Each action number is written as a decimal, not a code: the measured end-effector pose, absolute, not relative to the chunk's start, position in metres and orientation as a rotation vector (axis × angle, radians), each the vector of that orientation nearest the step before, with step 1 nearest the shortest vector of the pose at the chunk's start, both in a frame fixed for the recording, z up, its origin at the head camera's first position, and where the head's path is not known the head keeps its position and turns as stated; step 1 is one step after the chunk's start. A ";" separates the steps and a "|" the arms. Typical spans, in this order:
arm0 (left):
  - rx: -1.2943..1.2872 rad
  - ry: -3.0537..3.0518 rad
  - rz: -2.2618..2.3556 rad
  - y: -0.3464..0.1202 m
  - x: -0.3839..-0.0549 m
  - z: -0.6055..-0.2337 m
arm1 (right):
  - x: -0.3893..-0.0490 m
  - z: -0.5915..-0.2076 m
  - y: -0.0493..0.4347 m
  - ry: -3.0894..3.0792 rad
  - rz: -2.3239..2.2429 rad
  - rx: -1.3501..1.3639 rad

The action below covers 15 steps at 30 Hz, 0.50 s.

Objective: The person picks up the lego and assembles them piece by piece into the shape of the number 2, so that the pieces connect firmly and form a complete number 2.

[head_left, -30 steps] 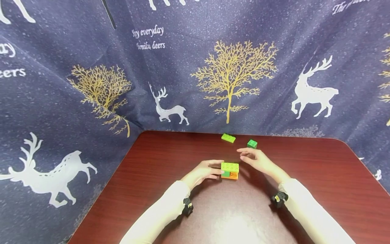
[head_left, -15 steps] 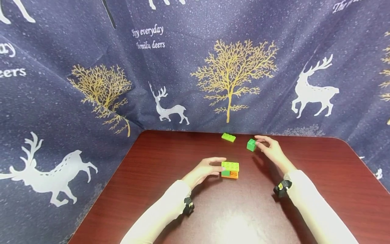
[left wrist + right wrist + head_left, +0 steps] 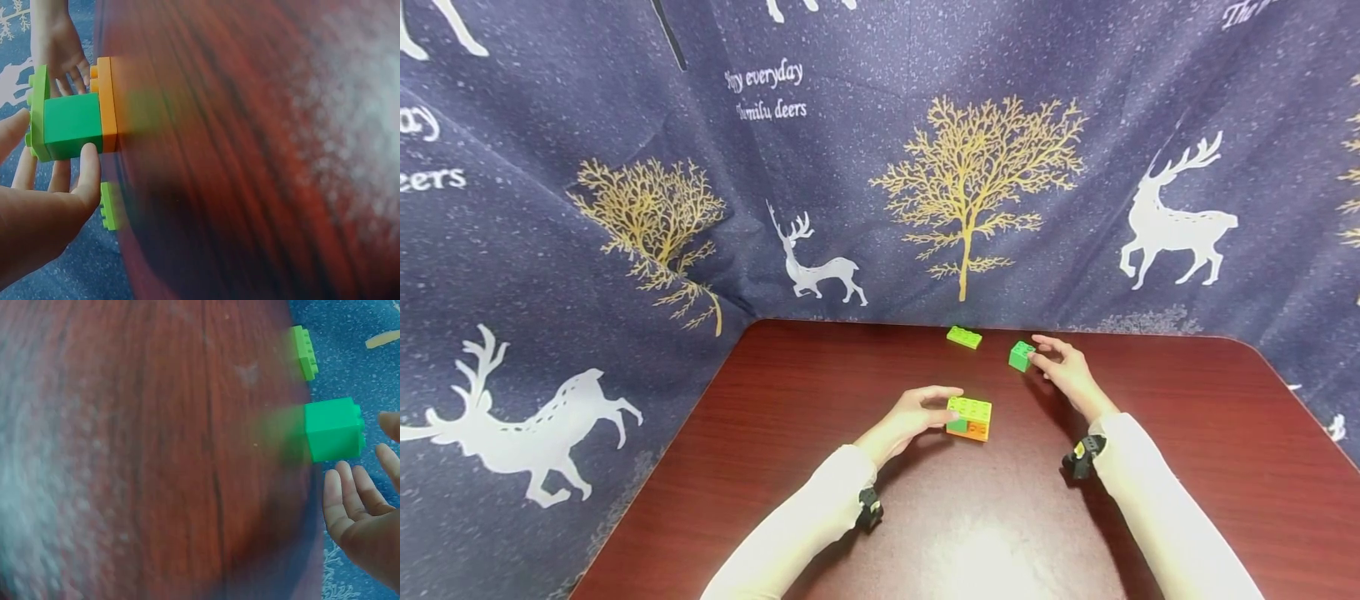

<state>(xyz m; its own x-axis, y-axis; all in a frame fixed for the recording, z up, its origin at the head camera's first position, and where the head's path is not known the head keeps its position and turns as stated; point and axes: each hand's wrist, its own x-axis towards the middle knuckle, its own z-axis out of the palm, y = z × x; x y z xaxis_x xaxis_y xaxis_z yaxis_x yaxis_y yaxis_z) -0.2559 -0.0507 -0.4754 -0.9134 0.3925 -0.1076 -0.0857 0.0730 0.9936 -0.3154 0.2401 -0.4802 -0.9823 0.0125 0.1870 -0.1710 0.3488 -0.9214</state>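
Note:
Near the table's middle is a small block stack (image 3: 977,429): an orange plate below, a green block at its left, a lime plate on top. My left hand (image 3: 917,414) holds its left end; in the left wrist view, fingers of the left hand (image 3: 47,206) lie around the green block (image 3: 73,125) and the lime plate (image 3: 39,115). Farther back, a loose green block (image 3: 1020,357) stands on the table. My right hand (image 3: 1070,371) is at its right side, fingers loosely bent; in the right wrist view the fingertips lie close beside the green block (image 3: 334,429), not gripping it.
A lime plate (image 3: 964,337) lies near the back edge of the dark red table (image 3: 820,375), left of the loose green block. A dark blue cloth (image 3: 850,167) with deer and trees hangs behind the table and along its left side.
My right hand has moved right and back, from in front of the loose green block to its right side. The left hand stays at the stack, with its near fingertip slightly higher.

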 end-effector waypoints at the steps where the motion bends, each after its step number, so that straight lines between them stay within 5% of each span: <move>1: 0.302 2.017 1.901 -0.050 -0.256 -0.475 | -0.315 -0.481 0.240 -2.455 1.699 0.136; 15: 0.211 2.075 1.907 -0.045 -0.253 -0.475 | -0.320 -0.487 0.237 -2.529 1.719 0.089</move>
